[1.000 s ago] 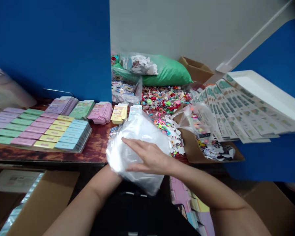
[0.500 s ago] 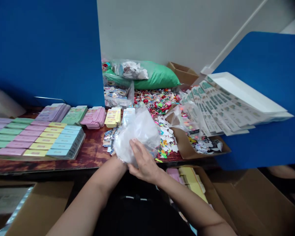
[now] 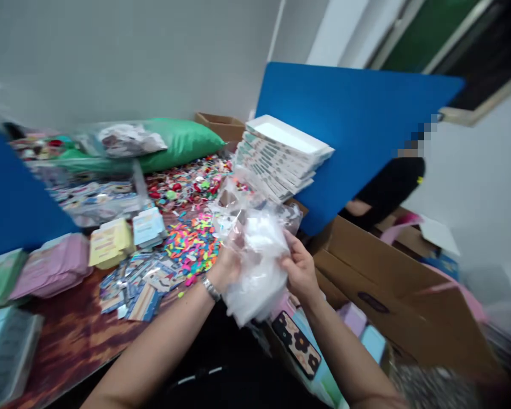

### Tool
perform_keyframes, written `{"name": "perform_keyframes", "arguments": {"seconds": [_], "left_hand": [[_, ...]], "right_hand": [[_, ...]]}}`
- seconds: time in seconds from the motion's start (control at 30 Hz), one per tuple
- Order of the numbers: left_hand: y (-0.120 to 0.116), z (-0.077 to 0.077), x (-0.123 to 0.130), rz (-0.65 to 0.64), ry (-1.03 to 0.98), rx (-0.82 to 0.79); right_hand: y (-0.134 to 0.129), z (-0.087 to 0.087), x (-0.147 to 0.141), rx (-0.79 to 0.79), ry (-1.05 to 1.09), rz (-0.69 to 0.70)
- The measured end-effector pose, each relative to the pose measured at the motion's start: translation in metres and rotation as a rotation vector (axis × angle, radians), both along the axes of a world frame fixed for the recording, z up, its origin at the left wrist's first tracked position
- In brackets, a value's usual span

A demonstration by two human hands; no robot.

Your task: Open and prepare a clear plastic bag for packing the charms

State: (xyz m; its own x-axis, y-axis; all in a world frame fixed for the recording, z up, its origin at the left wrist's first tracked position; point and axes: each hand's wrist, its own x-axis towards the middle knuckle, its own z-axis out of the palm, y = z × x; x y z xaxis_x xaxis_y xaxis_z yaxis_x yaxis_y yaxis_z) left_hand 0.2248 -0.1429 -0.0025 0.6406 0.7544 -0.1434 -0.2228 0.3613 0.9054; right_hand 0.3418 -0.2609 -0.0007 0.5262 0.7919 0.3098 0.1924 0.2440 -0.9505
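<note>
Plastic bag (image 3: 255, 267), clear, crumpled and bunched on itself, milky white where the folds pile up. Its contents, if any, cannot be made out. I hold it in front of me just past the table's edge, beside an open cardboard box (image 3: 387, 301). My left hand (image 3: 225, 270), with a metal bracelet (image 3: 212, 288) at the wrist, grips the bag's left side. My right hand (image 3: 300, 270) grips its right side, fingers (image 3: 292, 253) pressed into the plastic. Both hands are clamped on the bag, close together but not touching.

Just beyond it, neon paper pieces (image 3: 191, 247) and small printed card packs (image 3: 130, 287) lie on the wood-grain table (image 3: 72, 335). Further back, a stack of printed cards (image 3: 272, 167) sits under a white tray (image 3: 281, 133). A person in dark clothing (image 3: 387, 187) is beyond the blue partition (image 3: 357, 130).
</note>
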Motion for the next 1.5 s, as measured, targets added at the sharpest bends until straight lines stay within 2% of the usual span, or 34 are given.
{"name": "perform_keyframes", "arguments": {"seconds": [0.1,0.17,0.33,0.43,0.6,0.67,0.73,0.9,1.1,1.17,1.37,1.43,1.5], "left_hand": [[-0.030,-0.008,0.023,-0.292,-0.104,-0.097],[-0.052,-0.017,0.032,-0.429,-0.156,-0.148],[-0.097,-0.044,0.053,-0.603,-0.174,-0.266],[-0.105,-0.071,0.065,-0.603,-0.188,-0.323],[-0.090,-0.124,0.070,-0.499,-0.099,-0.392],[-0.081,-0.133,0.067,-0.474,-0.090,-0.403],[-0.074,-0.134,0.064,-0.462,-0.080,-0.405],[-0.067,-0.124,0.060,-0.462,0.105,-0.288],[-0.054,-0.131,0.049,-0.352,0.299,-0.221],[-0.044,-0.131,0.038,-0.341,0.314,-0.227],[-0.014,-0.122,-0.002,-0.345,0.327,-0.303],[-0.010,-0.122,-0.010,-0.346,0.337,-0.322],[-0.008,-0.125,-0.014,-0.343,0.345,-0.328]], "right_hand": [[-0.032,-0.009,0.027,-0.057,0.173,-0.116],[-0.055,-0.015,0.038,-0.087,0.227,-0.156],[-0.098,-0.032,0.051,-0.179,0.328,-0.153],[-0.102,-0.059,0.056,-0.202,0.396,-0.122],[-0.079,-0.125,0.052,-0.196,0.583,-0.082],[-0.070,-0.142,0.050,-0.201,0.646,-0.059],[-0.065,-0.150,0.052,-0.211,0.637,-0.045],[-0.063,-0.152,0.065,-0.279,0.390,-0.076],[-0.073,-0.149,0.091,-0.451,0.065,-0.119],[-0.087,-0.141,0.111,-0.458,0.075,-0.157],[-0.148,-0.109,0.189,-0.426,0.304,-0.264],[-0.161,-0.109,0.206,-0.455,0.295,-0.289],[-0.167,-0.118,0.219,-0.510,0.242,-0.326]]}}
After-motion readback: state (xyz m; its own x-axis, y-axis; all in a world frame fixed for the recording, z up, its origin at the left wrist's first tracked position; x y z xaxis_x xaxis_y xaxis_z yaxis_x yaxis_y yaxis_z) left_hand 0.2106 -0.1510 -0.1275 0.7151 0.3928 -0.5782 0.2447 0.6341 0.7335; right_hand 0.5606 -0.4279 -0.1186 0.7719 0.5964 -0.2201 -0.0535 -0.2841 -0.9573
